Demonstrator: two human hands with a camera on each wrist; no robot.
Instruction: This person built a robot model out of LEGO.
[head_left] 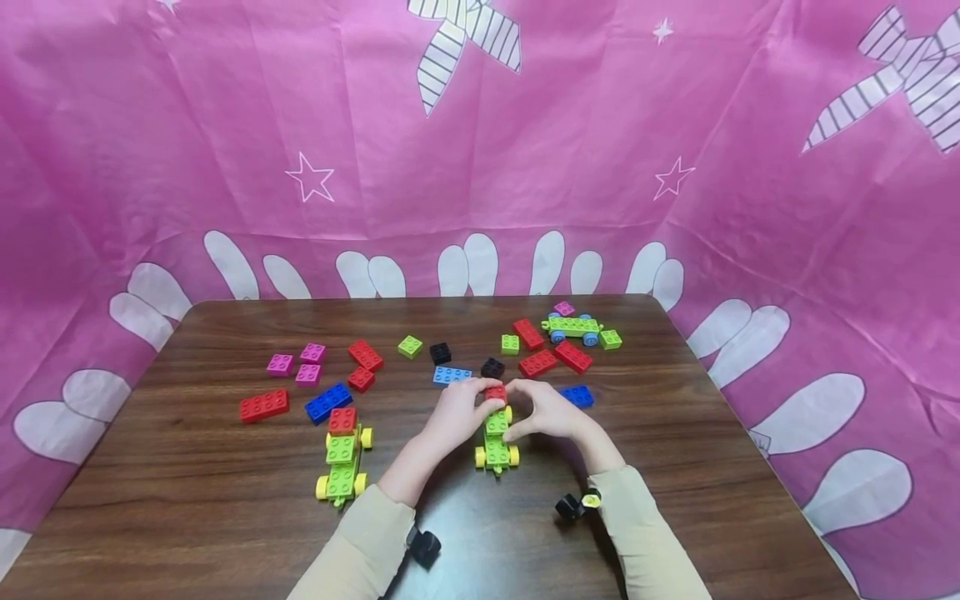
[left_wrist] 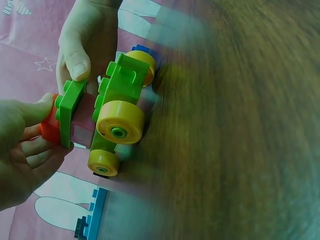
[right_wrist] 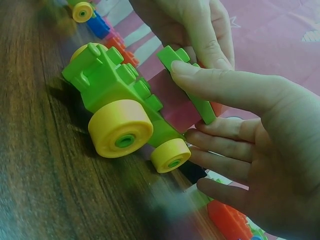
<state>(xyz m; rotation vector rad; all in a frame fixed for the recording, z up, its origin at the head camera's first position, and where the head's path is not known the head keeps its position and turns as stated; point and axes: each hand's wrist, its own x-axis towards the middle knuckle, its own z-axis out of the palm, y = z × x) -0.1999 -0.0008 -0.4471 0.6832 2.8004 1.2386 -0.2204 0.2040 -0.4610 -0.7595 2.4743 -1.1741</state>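
Observation:
A toy car [head_left: 497,454] with a green base and yellow wheels stands on the table between both hands. On its base sits a pinkish brick [right_wrist: 172,102], topped by a green brick [left_wrist: 72,112] and, above that, a red brick [left_wrist: 50,125]. My left hand [head_left: 455,414] pinches the red brick between thumb and fingers. From the other side, my right hand [head_left: 551,408] holds the green brick, its thumb [right_wrist: 185,68] on the studded edge and its fingertips by the opposite edge. A similar finished-looking car [head_left: 341,479], also topped with a red brick [head_left: 342,420], stands to the left.
Behind the hands lie a light blue brick [head_left: 452,375], black bricks [head_left: 440,353] and a blue brick [head_left: 577,396]. At the back right are several red bricks [head_left: 573,357] and a blue-wheeled green car base [head_left: 572,327]. Pink bricks [head_left: 281,365] lie at the left.

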